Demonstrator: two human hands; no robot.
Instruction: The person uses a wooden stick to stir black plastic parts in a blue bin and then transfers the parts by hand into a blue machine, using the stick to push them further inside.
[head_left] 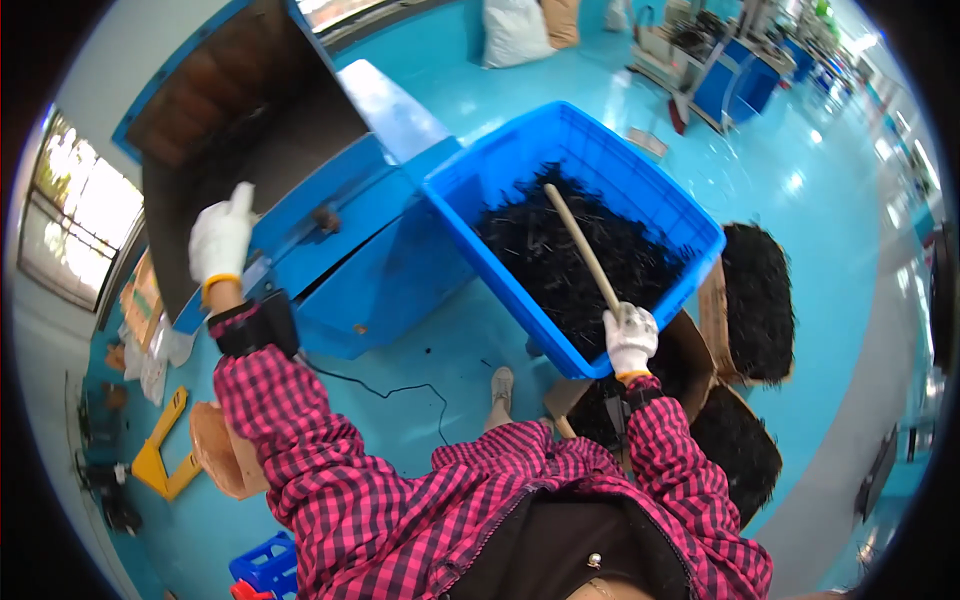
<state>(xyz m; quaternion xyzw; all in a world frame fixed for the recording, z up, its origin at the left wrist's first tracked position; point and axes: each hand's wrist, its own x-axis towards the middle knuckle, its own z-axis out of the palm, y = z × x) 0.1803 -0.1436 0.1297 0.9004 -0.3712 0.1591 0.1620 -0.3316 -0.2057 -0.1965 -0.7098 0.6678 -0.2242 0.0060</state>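
Observation:
My right hand [631, 340], in a white glove with a yellow cuff, grips a pale wooden stick [582, 243]. The stick slants across a large blue plastic bin [505, 295] and over a heap of black strip-like scraps [545, 255] inside it. My left hand [221, 240], gloved the same way, is raised at the dark open hopper of a blue machine [365, 240]. One digit of it sticks out and nothing shows in it; the other fingers are partly hidden. The bin stands against the machine's right side, tilted in view.
Cardboard boxes of black scraps [757, 305] stand right of the bin and below it. A black cable [390, 393] crosses the floor before my feet. A yellow pallet-jack-like frame [160, 450] and a brown container [222, 450] are at lower left. White sacks [515, 35] lean at the far wall.

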